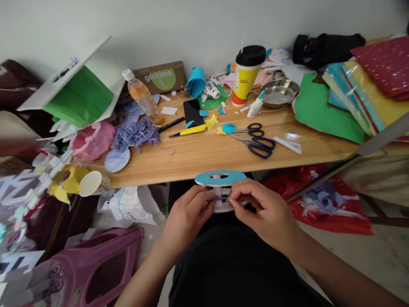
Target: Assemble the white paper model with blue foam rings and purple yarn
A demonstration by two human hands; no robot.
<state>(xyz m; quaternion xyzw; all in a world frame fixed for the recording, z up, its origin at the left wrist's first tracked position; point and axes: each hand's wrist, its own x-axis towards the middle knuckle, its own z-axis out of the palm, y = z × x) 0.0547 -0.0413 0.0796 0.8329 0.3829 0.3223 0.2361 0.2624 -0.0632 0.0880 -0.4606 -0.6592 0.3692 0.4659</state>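
Observation:
Over my lap, just off the table's front edge, is a small paper craft piece (220, 178) with a blue oval top that has openings in it, and a pale lower layer beneath. My left hand (194, 207) is closed at its left side, fingertips pinching in at the middle. From the right, my right hand (260, 209) pinches at the same middle part with thumb and forefinger. A thin purplish strip seems to run between the fingertips; its kind is too small to make out. Scissors (255, 143) lie on the table ahead, beside a yellow craft knife (193, 130).
On the wooden table (159, 164) stand a drink bottle (145, 100), a yellow paper cup (247, 79), a glue bottle (255, 105) and a metal bowl (279, 94). Purple yarn (136, 134) lies left. A pink stool (92, 264) stands lower left; a red bag (332, 213) lies right.

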